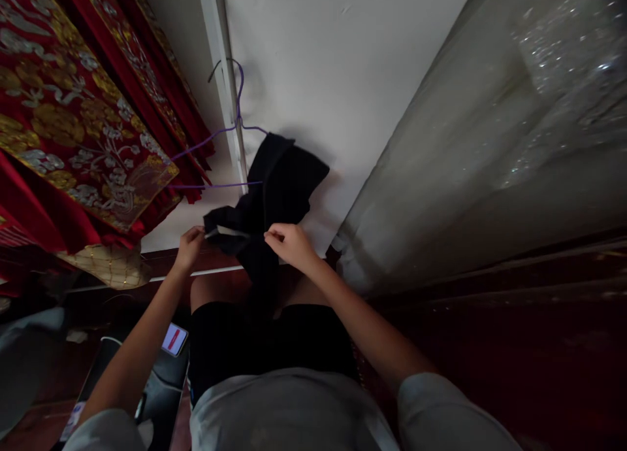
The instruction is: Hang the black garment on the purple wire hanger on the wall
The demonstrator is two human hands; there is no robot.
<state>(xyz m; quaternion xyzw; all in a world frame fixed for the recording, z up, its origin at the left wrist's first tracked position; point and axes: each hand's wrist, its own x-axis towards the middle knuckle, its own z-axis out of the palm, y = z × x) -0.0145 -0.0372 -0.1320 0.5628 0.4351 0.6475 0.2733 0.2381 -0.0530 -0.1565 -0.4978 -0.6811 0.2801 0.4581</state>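
Observation:
A black garment [279, 183] hangs over a thin purple wire hanger [223, 134], whose hook catches on a white vertical strip [220, 59] of the wall. My left hand [189, 245] pinches the garment's lower left edge, fingers closed on the cloth. My right hand [289, 242] grips the garment's lower middle, fingers also closed on it. Both hands are raised in front of me, arms stretched out from grey sleeves.
Red cloth with gold and silver embroidery [73, 117] hangs at the left. A pale curtain or sheet [490, 150] falls at the right. A phone with a lit screen [175, 339] lies on dark things at lower left, over a dark red floor [514, 359].

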